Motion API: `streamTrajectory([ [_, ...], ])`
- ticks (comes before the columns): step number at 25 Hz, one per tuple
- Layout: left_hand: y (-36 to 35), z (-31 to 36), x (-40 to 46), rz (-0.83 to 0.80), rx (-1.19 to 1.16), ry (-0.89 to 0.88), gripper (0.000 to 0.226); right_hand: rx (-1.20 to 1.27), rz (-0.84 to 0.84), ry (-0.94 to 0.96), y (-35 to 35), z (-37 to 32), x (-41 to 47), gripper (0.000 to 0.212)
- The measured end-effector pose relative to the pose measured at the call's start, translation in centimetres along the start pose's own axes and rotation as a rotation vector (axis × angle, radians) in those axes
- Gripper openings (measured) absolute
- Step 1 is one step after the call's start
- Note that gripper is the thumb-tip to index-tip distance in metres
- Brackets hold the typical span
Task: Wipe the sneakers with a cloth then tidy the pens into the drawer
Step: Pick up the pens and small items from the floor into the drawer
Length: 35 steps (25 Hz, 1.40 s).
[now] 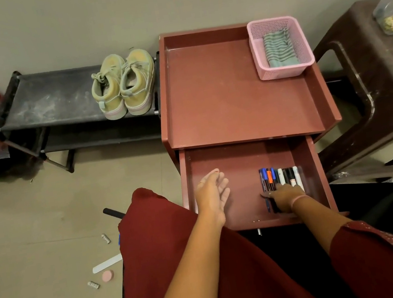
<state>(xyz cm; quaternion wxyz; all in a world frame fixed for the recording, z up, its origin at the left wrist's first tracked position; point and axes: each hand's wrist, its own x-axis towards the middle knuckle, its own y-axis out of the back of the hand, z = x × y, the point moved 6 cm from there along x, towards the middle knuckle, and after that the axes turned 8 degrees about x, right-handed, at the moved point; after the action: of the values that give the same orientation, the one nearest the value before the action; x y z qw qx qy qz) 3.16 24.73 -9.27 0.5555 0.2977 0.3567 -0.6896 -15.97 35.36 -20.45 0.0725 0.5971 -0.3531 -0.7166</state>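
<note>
Pens set in the open drawer; right hand at their near ends.

The pens [281,178] are seen side by side in the right part of the drawer [238,162], long axes running front to back. The right hand [285,195], the nearer one, rests on their near ends, fingers curled over them; whether one is pinched cannot be told. The left hand [212,192] hovers over the drawer's bare left half, fingers relaxed and apart, holding nothing. The sneakers [123,85] stand on a black shoe rack [48,100] against the wall. A cloth [278,48] lies in a pink basket [283,72] on the red cabinet surface [219,88].
</note>
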Motion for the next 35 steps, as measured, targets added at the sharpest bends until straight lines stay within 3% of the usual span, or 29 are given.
streamTrajectory([
  [6, -1.0, -0.2, 1.1, -0.009, 0.02, 0.043, 0.01, -0.041, 0.045, -0.014, -0.3, 0.2, 0.6, 0.053],
  [17, -0.6, -0.1, 0.3, -0.024, -0.023, 0.058, 0.01, 0.369, 0.014, 0.009, -0.3, 0.1, -1.6, 0.051],
  [21, 0.4, 0.7, -1.3, -0.045, -0.132, 0.053, 0.015, 0.581, 0.118, 0.092, 3.7, -1.3, -4.1, 0.049],
  [30, 6.4, 8.2, -4.9, -0.131, -0.473, -0.071, 0.017, 0.622, 0.304, 0.433, 16.0, -13.7, -10.9, 0.025],
  [35, 19.0, 12.2, -3.7, 0.066, -0.53, -0.253, 0.023, 0.661, 0.303, 0.623, 21.0, -24.5, -12.3, 0.022],
])
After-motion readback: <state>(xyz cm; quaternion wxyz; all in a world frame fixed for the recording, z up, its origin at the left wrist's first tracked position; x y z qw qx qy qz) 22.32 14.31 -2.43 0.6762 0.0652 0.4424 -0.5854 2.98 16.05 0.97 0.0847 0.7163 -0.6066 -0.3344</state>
